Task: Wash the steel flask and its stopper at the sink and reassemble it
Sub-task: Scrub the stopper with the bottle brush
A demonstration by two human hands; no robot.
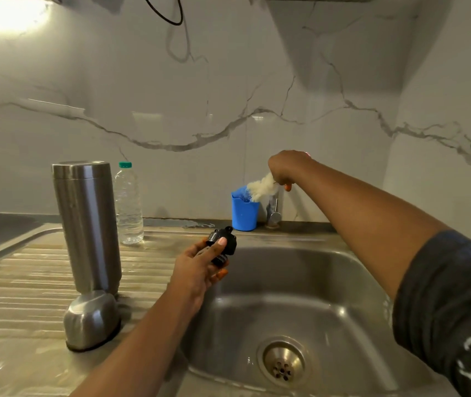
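So the black stopper [223,245] sits in the left hand [197,270], fingers curled round it, just over the sink's [343,282] back-left corner. The right hand [284,167] is up and to the right of it, well apart, fingers closed on a white bottle brush [260,190] whose bristles touch the blue cup [244,213]. I'd guess the brush comes down-left next. The steel flask [86,224] stands upright on the drainboard [28,270], left of both hands.

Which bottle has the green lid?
The see-through plastic bottle by the wall, beside the steel flask. Its lid is green and its sides are clear; the flask is taller and solid grey metal.
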